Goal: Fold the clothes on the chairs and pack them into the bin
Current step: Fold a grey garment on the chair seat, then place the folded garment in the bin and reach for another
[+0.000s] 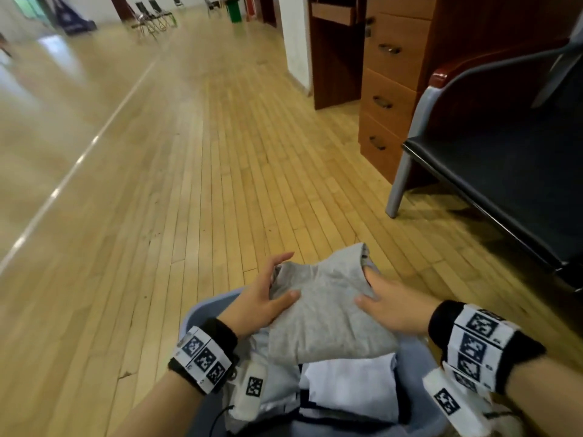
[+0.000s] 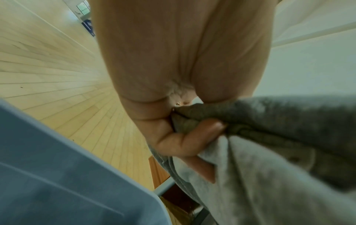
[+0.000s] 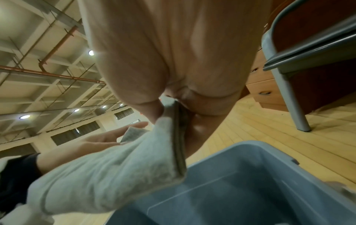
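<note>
A folded grey garment hangs between both hands just above the blue-grey bin. My left hand pinches its left edge, thumb on top and fingers along the far side; the left wrist view shows that thumb curled over the grey cloth. My right hand grips the right edge, fingers tucked under the fold. In the right wrist view the garment hangs over the bin. A folded white garment and a pale blue one lie inside the bin.
A black-seated chair with grey metal legs stands to the right, its seat bare. Behind it is a wooden drawer cabinet. Wooden floor stretches ahead and to the left, with more chairs far off.
</note>
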`<action>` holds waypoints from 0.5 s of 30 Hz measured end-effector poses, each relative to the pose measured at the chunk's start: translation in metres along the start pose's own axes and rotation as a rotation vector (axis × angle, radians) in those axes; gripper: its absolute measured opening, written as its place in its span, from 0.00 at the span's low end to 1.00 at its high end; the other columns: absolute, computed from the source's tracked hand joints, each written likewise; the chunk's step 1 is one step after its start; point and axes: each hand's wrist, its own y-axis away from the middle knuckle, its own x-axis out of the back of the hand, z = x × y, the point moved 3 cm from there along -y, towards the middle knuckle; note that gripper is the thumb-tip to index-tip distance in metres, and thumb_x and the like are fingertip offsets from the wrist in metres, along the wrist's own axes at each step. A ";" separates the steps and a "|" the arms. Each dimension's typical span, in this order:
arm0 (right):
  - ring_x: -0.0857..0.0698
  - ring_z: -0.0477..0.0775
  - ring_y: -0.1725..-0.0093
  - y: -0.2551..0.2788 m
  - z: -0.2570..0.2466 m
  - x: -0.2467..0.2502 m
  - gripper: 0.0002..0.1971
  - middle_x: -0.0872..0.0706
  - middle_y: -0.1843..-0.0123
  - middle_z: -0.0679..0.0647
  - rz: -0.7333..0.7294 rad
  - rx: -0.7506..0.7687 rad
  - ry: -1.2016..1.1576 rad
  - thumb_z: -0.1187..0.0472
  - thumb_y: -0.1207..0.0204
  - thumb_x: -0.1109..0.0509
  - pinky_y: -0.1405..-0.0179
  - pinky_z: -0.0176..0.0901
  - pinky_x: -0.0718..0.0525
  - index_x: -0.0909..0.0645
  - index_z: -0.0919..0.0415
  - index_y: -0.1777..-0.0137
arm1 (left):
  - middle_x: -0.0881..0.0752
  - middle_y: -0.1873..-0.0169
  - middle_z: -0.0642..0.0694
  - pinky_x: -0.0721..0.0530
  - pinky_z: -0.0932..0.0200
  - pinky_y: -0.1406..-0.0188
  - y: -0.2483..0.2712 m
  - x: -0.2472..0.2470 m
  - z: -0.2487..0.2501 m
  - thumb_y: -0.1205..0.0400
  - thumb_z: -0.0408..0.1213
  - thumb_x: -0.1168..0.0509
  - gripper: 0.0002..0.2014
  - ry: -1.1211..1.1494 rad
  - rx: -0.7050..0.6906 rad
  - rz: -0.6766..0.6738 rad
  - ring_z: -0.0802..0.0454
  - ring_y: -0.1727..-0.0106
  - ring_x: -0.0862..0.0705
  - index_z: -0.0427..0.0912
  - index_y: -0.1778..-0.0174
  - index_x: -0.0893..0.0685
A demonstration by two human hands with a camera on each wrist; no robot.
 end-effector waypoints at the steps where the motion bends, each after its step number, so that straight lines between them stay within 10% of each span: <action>1: 0.21 0.55 0.26 -0.002 -0.005 -0.004 0.31 0.24 0.20 0.47 -0.015 0.013 0.004 0.51 0.10 0.40 0.29 0.50 0.21 0.48 0.43 0.11 | 0.18 0.30 0.47 0.13 0.45 0.32 0.004 0.005 -0.002 0.14 0.42 0.28 0.33 -0.001 0.002 0.012 0.54 0.33 0.13 0.61 0.16 0.36; 6: 0.15 0.47 0.38 -0.017 -0.046 -0.030 0.26 0.15 0.33 0.45 -0.130 0.135 -0.048 0.54 0.10 0.37 0.34 0.49 0.15 0.38 0.48 0.15 | 0.19 0.29 0.49 0.12 0.48 0.34 0.033 0.050 -0.029 0.14 0.41 0.29 0.32 -0.082 0.085 0.067 0.57 0.35 0.13 0.65 0.18 0.37; 10: 0.08 0.54 0.47 -0.027 -0.045 -0.042 0.32 0.10 0.42 0.54 -0.159 0.041 -0.019 0.54 0.10 0.37 0.46 0.50 0.08 0.46 0.49 0.10 | 0.22 0.27 0.45 0.10 0.42 0.37 0.059 0.076 -0.085 0.13 0.52 0.32 0.40 -0.273 0.489 0.057 0.44 0.34 0.14 0.59 0.13 0.51; 15: 0.07 0.44 0.53 -0.024 -0.016 -0.044 0.18 0.11 0.42 0.46 -0.235 -0.054 0.198 0.52 0.09 0.42 0.60 0.37 0.12 0.25 0.52 0.23 | 0.20 0.64 0.47 0.19 0.65 0.76 0.080 0.054 -0.123 0.09 0.51 0.39 0.34 -0.363 0.714 -0.035 0.55 0.71 0.21 0.52 0.12 0.50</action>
